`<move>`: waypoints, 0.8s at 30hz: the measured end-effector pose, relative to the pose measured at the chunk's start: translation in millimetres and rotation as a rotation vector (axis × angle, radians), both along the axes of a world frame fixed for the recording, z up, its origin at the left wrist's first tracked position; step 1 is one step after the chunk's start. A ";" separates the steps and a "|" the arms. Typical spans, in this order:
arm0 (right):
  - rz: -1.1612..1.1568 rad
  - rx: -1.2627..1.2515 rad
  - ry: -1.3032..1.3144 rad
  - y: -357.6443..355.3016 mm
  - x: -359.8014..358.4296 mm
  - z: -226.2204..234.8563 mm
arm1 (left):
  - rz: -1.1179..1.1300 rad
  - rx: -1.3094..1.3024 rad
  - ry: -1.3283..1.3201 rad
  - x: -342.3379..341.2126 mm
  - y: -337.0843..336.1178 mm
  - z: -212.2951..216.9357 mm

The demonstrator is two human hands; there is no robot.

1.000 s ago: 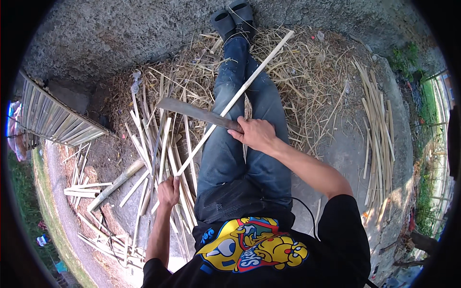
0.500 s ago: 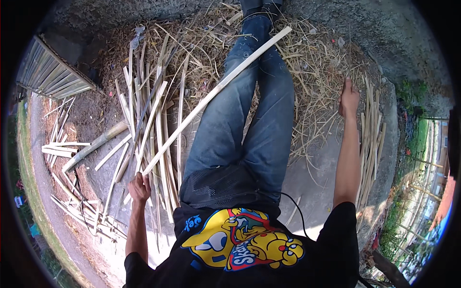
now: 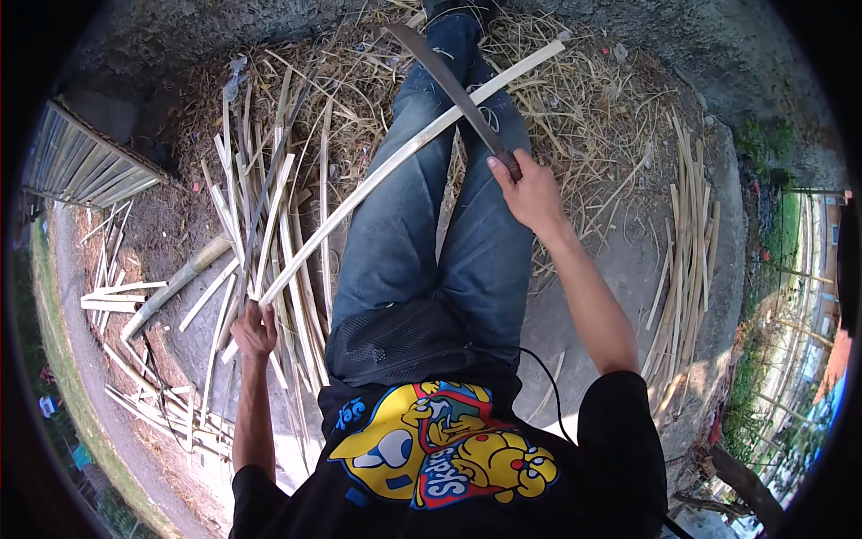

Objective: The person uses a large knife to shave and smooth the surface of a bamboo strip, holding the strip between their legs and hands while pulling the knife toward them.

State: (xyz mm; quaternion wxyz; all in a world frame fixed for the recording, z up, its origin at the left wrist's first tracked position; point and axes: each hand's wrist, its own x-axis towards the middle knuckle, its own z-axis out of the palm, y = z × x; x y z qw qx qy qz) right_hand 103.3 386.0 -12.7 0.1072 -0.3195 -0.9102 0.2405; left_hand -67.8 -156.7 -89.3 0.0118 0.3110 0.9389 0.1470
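My left hand (image 3: 254,331) is closed round the near end of a long pale bamboo strip (image 3: 382,180). The strip slants up and away to the right over my outstretched legs (image 3: 395,225), which are in blue jeans. In my right hand (image 3: 534,199) is the handle of a machete (image 3: 440,76), its dark blade pointing to the far left. Blade and strip cross near the strip's far end, above my shins; whether they touch I cannot tell.
Split bamboo strips (image 3: 292,216) lie in a loose heap on my left. Another bundle (image 3: 690,242) lies at the right. Shavings (image 3: 584,126) cover the ground round my feet. A thick bamboo pole (image 3: 184,280), a slatted bamboo panel (image 3: 99,157) and a concrete wall (image 3: 646,45) stand about.
My right hand has swung in from the far right to above my legs, and the machete now crosses the strip. The strip's far end has shifted slightly right and away.
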 end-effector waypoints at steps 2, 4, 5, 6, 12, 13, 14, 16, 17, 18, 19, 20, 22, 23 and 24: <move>0.107 -0.080 -0.070 -16.1 -6.6 -3.9 | -0.075 0.015 -0.013 -0.9 1.4 4.4; 0.169 0.069 -0.029 -20.2 -9.3 -11.9 | -0.076 0.006 -0.013 -0.9 2.8 4.9; 0.227 0.211 -0.028 -19.2 -9.3 -18.0 | -0.088 0.016 -0.053 -1.5 3.7 2.8; 0.217 0.195 -0.044 -12.4 -9.0 -23.5 | -0.099 0.022 -0.092 -2.4 2.5 0.9; -0.140 0.264 -0.104 139.9 -1.0 -32.7 | -0.086 -0.090 -0.091 -8.5 -52.4 -14.0; -0.351 0.108 -0.033 184.8 7.4 -23.5 | -0.096 -0.077 -0.048 -1.4 -75.7 -9.7; -0.522 0.173 -0.065 223.2 20.6 -17.2 | -0.133 -0.036 0.025 4.2 -96.5 -7.3; -0.857 0.096 -0.103 279.5 59.4 -7.7 | 0.021 -0.160 -0.127 17.9 -128.2 -6.0; -0.793 -0.005 0.019 292.5 76.5 -8.5 | 0.027 -0.139 -0.065 24.0 -135.4 -10.4; -0.877 -0.141 0.077 296.3 94.4 -7.1 | 0.035 -0.127 -0.043 27.2 -137.5 -16.9; -0.778 -0.114 0.066 290.3 106.1 -8.0 | 0.036 -0.110 -0.016 30.0 -136.0 -23.0; -0.738 -0.250 0.238 276.3 113.1 -8.8 | 0.024 -0.107 -0.016 27.5 -127.9 -31.4; -0.700 -0.392 0.405 233.6 108.9 -7.5 | 0.002 -0.089 -0.026 18.0 -106.7 -40.4; -0.641 -0.478 0.470 207.6 101.4 -4.7 | -0.001 -0.094 -0.029 10.8 -94.9 -41.1; -0.536 -0.576 0.550 180.4 92.1 -1.7 | -0.040 -0.072 -0.036 2.2 -83.2 -39.8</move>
